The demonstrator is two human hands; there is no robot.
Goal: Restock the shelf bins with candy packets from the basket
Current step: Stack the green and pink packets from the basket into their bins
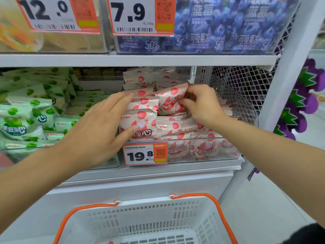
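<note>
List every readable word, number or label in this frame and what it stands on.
"12.0": price tag, upper left bin.
"7.9": price tag, upper middle bin.
"19.8": price tag, pink candy bin.
"蓝莓", "可吸果冻", "50%": blue pouches.
"果滋果心": pink packets.
Barcodes, QR codes, small tag print: too small or blurred.

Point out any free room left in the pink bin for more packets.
Free: back right corner, between the pink packets and the mesh wall. Crowded: front and left, under left hand; right hand grips one packet.
</note>
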